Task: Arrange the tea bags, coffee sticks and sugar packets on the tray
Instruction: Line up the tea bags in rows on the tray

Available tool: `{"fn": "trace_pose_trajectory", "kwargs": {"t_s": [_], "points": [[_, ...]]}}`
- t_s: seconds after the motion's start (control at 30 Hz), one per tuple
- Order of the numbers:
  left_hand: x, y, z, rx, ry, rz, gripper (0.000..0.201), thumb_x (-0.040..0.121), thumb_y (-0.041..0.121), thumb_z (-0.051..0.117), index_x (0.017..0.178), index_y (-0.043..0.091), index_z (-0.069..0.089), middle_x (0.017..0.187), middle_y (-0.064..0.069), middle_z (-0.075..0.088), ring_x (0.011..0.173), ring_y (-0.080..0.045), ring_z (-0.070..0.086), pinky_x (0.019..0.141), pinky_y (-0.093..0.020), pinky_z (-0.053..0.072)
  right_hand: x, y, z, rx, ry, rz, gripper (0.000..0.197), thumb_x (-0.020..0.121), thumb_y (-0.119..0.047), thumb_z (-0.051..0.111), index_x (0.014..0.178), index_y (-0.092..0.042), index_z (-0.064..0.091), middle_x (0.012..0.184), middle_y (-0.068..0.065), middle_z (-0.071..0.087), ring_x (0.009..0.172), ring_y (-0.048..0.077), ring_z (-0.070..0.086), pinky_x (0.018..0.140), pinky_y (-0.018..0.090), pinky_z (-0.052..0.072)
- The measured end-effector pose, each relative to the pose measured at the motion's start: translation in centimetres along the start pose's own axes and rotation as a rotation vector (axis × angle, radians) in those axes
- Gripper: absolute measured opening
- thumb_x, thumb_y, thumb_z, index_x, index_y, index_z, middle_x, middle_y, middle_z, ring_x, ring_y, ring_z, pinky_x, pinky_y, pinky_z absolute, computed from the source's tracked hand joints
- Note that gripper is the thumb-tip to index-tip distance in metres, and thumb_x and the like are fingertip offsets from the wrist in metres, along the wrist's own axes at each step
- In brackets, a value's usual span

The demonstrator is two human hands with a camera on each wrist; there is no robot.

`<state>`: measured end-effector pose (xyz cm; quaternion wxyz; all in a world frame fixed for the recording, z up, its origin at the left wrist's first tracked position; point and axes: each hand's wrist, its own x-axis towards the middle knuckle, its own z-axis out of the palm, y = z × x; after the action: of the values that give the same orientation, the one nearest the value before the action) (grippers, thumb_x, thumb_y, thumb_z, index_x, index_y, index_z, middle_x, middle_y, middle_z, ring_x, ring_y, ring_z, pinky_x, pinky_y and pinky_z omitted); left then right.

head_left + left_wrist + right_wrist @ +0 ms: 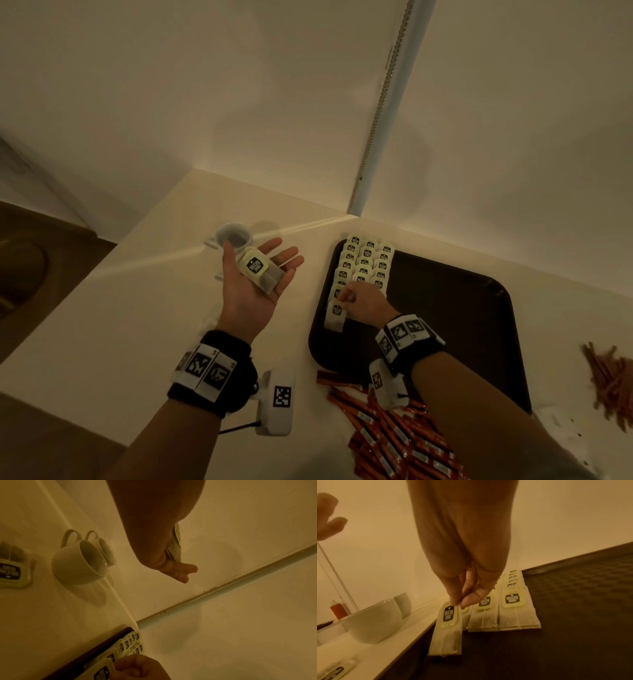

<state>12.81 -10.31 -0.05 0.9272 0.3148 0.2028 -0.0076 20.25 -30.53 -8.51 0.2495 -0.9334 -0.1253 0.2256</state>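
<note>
A dark tray (pixel 445 308) lies on the white counter, with three overlapping rows of tea bags (pixel 366 263) along its far left part. My right hand (pixel 356 301) pinches one tea bag (pixel 335 317) by its label at the near end of the left row (pixel 450 628). My left hand (pixel 253 274) is held palm up left of the tray, fingers straight, with a small stack of tea bags (pixel 262 272) lying on the palm. Orange coffee sticks (pixel 387 431) lie piled in front of the tray.
Two white cups (pixel 80 559) stand on the counter beyond my left hand. A loose tea bag (pixel 13 568) lies near them. More brownish sticks (pixel 609 380) are heaped at the right edge. Walls meet in a corner behind the tray.
</note>
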Motion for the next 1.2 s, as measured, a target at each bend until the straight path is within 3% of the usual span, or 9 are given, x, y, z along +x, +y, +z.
{"fn": "trace_pose_trajectory", "kwargs": {"t_s": [0.23,0.4,0.5,0.63,0.7,0.87,1.0,1.1,1.2], "points": [[0.4,-0.2,-0.5,0.060,0.009,0.000,0.079,0.089,0.071,0.023,0.112,0.006,0.061,0.103,-0.019,0.071,0.094,-0.031,0.070,0.085,-0.036,0.053,1.6,0.6,1.0,0.040,0.075,0.058,0.013,0.087,-0.009,0.061,0.097,-0.003,0.067,0.106,0.011,0.067,0.100,0.021,0.061,0.080,0.020,0.043],[0.7,-0.4,-0.5,0.102,0.022,-0.020,0.079,0.090,0.070,0.021,0.111,0.005,0.061,0.106,-0.020,0.070,0.094,-0.032,0.070,0.082,-0.035,0.056,2.2,0.7,1.2,0.022,0.092,0.075,0.014,0.088,-0.009,0.061,0.098,-0.004,0.067,0.107,0.011,0.065,0.101,0.022,0.060,0.078,0.021,0.041],[0.9,-0.6,-0.7,0.138,0.045,-0.041,0.075,0.093,0.066,0.020,0.111,0.005,0.060,0.105,-0.018,0.070,0.092,-0.030,0.070,0.071,-0.031,0.060,2.0,0.2,0.8,0.059,0.161,0.067,0.014,0.087,-0.010,0.062,0.098,-0.002,0.063,0.102,0.013,0.064,0.096,0.023,0.059,0.076,0.023,0.042],[1.2,-0.9,-0.5,0.198,0.033,-0.145,0.077,0.094,0.065,0.019,0.115,0.003,0.060,0.110,-0.018,0.069,0.095,-0.029,0.069,0.068,-0.031,0.059,0.4,-4.5,-1.5,0.331,0.393,-0.258,0.012,0.087,-0.016,0.064,0.097,-0.009,0.064,0.088,0.002,0.062,0.076,0.009,0.054,0.072,0.022,0.042],[1.2,-1.1,0.2,0.212,0.011,-0.184,0.074,0.094,0.065,0.021,0.112,0.007,0.062,0.110,-0.015,0.069,0.098,-0.027,0.068,0.071,-0.033,0.060,-1.0,-7.4,-2.9,0.400,0.390,-0.478,0.020,0.081,-0.021,0.071,0.099,-0.014,0.065,0.089,-0.004,0.058,0.079,0.005,0.052,0.074,0.019,0.042],[1.0,-1.2,2.0,0.174,-0.075,-0.221,0.068,0.093,0.065,0.022,0.113,0.014,0.062,0.107,-0.010,0.069,0.091,-0.020,0.071,0.073,-0.035,0.060,-1.9,-10.1,-4.3,0.087,0.313,-0.636,0.041,0.069,-0.036,0.077,0.105,-0.022,0.064,0.097,-0.004,0.055,0.094,0.016,0.050,0.083,0.036,0.044],[1.1,-0.8,2.6,0.204,-0.156,-0.224,0.069,0.090,0.068,0.025,0.112,0.014,0.063,0.108,-0.009,0.071,0.092,-0.021,0.071,0.080,-0.039,0.057,-2.3,-9.7,-6.3,0.206,0.316,-0.619,0.039,0.068,-0.022,0.082,0.099,-0.013,0.061,0.091,-0.001,0.054,0.083,0.009,0.049,0.072,0.011,0.042],[0.8,-0.7,3.0,0.277,-0.218,-0.191,0.061,0.084,0.063,0.039,0.115,0.016,0.063,0.107,-0.008,0.072,0.094,-0.022,0.070,0.072,-0.034,0.059,-2.7,-9.7,-8.2,0.303,0.310,-0.539,0.029,0.069,-0.017,0.082,0.087,-0.012,0.060,0.078,-0.005,0.058,0.069,0.006,0.052,0.060,0.015,0.045],[0.4,-1.2,3.4,0.375,-0.257,-0.063,0.036,0.081,0.037,0.056,0.111,0.018,0.062,0.104,-0.004,0.073,0.099,-0.021,0.069,0.072,-0.025,0.056,-3.1,-10.1,-10.6,0.372,0.335,-0.487,0.011,0.078,-0.016,0.075,0.083,-0.012,0.065,0.071,-0.008,0.060,0.062,0.000,0.053,0.061,0.011,0.044]]}}
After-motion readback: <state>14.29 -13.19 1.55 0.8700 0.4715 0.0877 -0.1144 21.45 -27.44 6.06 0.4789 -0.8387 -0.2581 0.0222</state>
